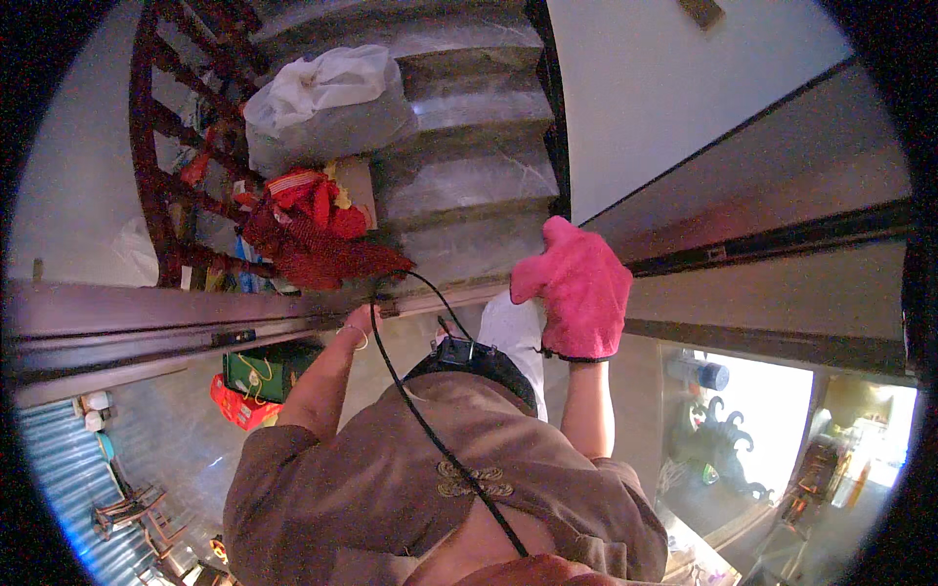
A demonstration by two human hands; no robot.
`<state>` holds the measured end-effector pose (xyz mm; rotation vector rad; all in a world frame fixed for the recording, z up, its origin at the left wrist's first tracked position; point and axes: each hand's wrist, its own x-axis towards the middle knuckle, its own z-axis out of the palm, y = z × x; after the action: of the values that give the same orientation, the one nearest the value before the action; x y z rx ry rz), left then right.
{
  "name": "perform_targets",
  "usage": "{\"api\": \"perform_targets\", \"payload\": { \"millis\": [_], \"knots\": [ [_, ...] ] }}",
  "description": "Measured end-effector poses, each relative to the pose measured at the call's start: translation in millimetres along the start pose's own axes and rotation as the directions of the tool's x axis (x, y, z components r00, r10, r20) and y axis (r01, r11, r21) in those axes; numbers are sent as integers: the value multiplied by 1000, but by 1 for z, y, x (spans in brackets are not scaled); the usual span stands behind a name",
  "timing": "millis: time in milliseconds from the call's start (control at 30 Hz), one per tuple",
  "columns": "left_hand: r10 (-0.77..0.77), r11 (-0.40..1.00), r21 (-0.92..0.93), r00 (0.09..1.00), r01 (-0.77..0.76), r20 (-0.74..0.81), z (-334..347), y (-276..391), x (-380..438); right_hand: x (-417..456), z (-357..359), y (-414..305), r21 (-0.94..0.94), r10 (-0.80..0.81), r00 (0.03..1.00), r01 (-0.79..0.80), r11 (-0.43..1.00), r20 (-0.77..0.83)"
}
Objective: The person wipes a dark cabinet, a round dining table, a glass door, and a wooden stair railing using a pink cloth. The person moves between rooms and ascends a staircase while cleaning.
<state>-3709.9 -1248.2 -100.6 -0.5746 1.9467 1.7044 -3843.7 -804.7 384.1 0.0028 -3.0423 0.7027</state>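
Note:
A pink fabric mitt [586,289] covers my right hand [575,286], which is held out in front of me near the right door frame. Inside the mitt, the pose of most fingers is hidden. My left hand [363,321], bare with a bracelet at the wrist, is low at the left by the door frame's edge. Its fingers are hard to make out in the dim light. Just beyond it lies a dark red mesh fabric [322,253] at the foot of the stairs.
Stairs [476,172] rise ahead, with a dark wooden railing [146,146] at the left. On them sit a large white plastic bag [330,110] and red cloths [315,198]. A green box [271,370] stands behind my left arm. A black cable [410,399] hangs before me.

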Motion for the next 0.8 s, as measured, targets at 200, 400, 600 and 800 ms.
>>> {"api": "perform_targets", "payload": {
  "millis": [200,400,600,800],
  "knots": [
    [-250,828,-497,964,259,85,4,81,45,78,14,-13,-43,-45,999,45,998,2],
    [-392,771,-542,920,335,12,5,111,92,202,17,-38,-59,-158,987,160,985,38],
    [-465,700,-647,881,302,-92,-11,159,95,351,-14,-71,-75,-272,960,277,958,69],
    [-355,800,-575,908,171,-224,-29,265,81,466,-43,-109,-132,-342,938,347,929,59]
  ]
}}
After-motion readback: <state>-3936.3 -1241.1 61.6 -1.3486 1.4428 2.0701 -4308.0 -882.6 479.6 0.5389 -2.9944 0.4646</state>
